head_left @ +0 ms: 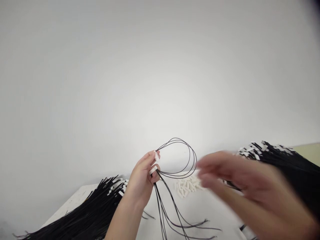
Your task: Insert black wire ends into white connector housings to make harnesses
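Observation:
My left hand (142, 181) is closed, pinching a few thin black wires (180, 156) that loop up and to the right, with small white connectors (155, 163) at my fingertips. The free wire ends hang down onto the white table (200, 206). My right hand (240, 180) is smeared by motion at the right, fingers stretched towards the loop and above a small heap of white connectors (187, 186). It appears to hold nothing.
A large bundle of black wires (85, 213) lies at the left on the table. Another thick bundle of black wires with white connectors on their ends (282, 160) lies at the right. A plain white wall fills the upper view.

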Motion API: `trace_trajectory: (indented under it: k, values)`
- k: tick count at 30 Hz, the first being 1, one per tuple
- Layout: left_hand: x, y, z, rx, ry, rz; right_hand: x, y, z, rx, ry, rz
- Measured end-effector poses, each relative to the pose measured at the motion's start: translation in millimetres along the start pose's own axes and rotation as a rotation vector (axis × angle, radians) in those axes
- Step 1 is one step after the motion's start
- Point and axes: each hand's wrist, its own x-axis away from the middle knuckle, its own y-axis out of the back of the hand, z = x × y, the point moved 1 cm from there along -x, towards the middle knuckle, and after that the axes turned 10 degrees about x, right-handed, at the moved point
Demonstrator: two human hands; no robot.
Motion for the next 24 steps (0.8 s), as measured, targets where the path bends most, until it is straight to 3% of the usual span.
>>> trace_trajectory:
  k: [2, 3, 8, 15, 19, 22, 24]
  values:
    - [2, -1.9, -1, 0.004, -0.002, -0.019, -16, -18, 11, 0.212, 0.026, 0.250]
    - [3, -2.9, -1, 0.000, -0.003, -0.026, -22, -29, 13, 0.291, 0.014, 0.297]
    - [5, -4.9, -1, -0.017, 0.013, -0.056, -32, -63, 5, 0.445, -0.046, 0.357]
    - [3, -3.5, 4, -0.014, 0.023, -0.031, -37, -66, -4, 0.440, -0.032, 0.349]
    - [1, -3.4, 7, -0.001, 0.030, -0.035, -42, -59, -11, 0.095, -0.202, 0.411]
    - [-2, -2.3, 8, -0.003, 0.025, -0.029, -51, -49, -15, -0.414, -0.349, 0.550]
    - [-3, -1.2, 8, -0.007, 0.021, -0.024, -59, -38, -17, -0.769, -0.423, 0.524]
